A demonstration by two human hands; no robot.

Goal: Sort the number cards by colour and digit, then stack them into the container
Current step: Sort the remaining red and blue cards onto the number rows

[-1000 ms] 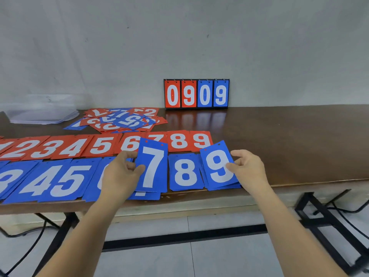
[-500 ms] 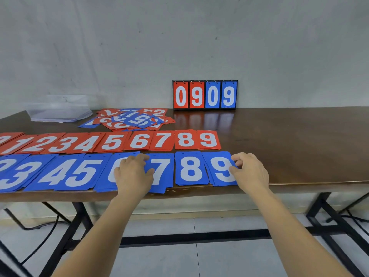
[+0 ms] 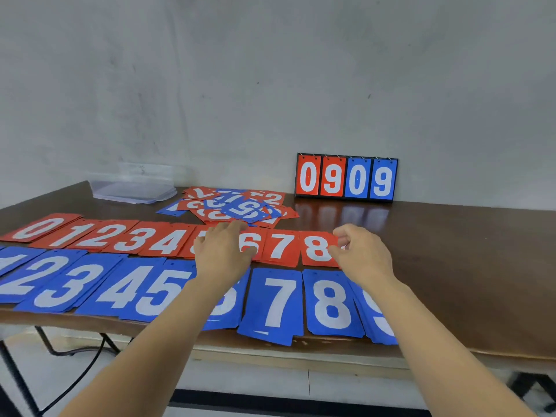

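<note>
A blue row (image 3: 129,290) of number cards lies along the near edge of the surface (image 3: 451,266), overlapping from a partly cut-off 1 up through 9, with some cards overhanging that edge. The 6 is largely covered by the left forearm and the 9 is partly covered by the right forearm. Just behind it a red row (image 3: 132,239) runs parallel, reading 0 through 8 where it can be seen. The left hand (image 3: 222,254) lies palm down on this row, fingers nearly straight and holding nothing. It hides the 5 and touches the red 6 (image 3: 251,243), and its fingertips reach towards the pile behind. The right hand (image 3: 361,254) sits at the end of the red row, against the outer side of the red 8 (image 3: 316,249). Its fingers are curled and its thumb is close to them, but I cannot tell whether it has a card pinched. Farther back, towards the middle, a loose pile (image 3: 234,206) of mixed red and blue cards lies unsorted. A clear container (image 3: 135,188) stands near the far left corner. A scoreboard (image 3: 346,179) showing 0909 stands upright at the far edge, against the wall (image 3: 270,85).
</note>
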